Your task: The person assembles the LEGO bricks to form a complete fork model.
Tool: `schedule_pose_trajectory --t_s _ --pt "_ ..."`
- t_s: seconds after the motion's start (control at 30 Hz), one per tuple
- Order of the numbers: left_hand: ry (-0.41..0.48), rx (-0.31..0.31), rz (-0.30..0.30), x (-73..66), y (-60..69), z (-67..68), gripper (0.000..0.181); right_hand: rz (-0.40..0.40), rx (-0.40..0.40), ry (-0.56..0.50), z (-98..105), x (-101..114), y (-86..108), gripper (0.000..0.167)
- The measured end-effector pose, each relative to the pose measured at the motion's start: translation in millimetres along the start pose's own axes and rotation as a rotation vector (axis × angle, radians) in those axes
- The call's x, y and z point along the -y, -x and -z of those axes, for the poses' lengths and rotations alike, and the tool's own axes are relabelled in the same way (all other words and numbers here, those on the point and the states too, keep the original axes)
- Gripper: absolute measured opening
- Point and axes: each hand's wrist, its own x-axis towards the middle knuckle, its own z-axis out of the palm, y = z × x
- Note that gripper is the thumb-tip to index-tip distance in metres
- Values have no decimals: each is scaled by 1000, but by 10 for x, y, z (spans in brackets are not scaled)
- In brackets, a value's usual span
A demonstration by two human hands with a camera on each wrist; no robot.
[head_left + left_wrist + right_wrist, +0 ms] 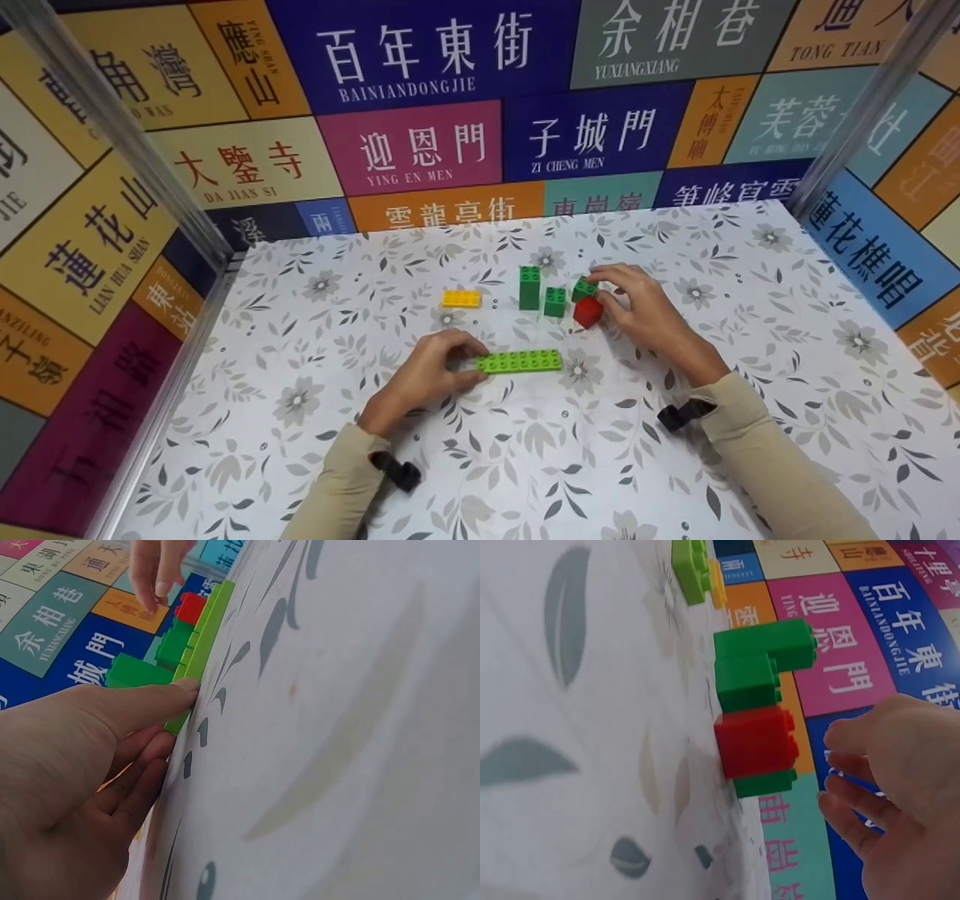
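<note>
My left hand (429, 370) pinches the left end of a long lime-green toy brick (525, 361) lying flat on the table. In the left wrist view the thumb is on the near side of that end. My right hand (651, 311) is beside a red brick (588, 313) and a small green brick (582, 287) behind it. The right wrist view shows this hand's fingers loosely bent, apart from the bricks, with nothing between them. Left of the red brick stand another small green brick (555, 303) and a tall green brick (529, 291).
A flat yellow brick (461, 299) lies to the left of the tall green one. The table (480, 465) has a white cover with grey flowers and leaves. Printed panels (420, 142) rise behind it and at both sides, with metal posts (862, 105) at the corners.
</note>
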Motion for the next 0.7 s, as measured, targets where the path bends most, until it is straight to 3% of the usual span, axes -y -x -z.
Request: schedule_pose_trajectory --t_s 0.17,0.27,0.7 --pt "-3 2 7 -6 3 -1 33 19 129 11 -5 -126 11 52" --pt "-8 3 15 -5 3 -3 33 -7 176 19 1 -172 26 54" --pt "-9 4 11 19 5 2 32 -57 43 80 4 -187 36 28"
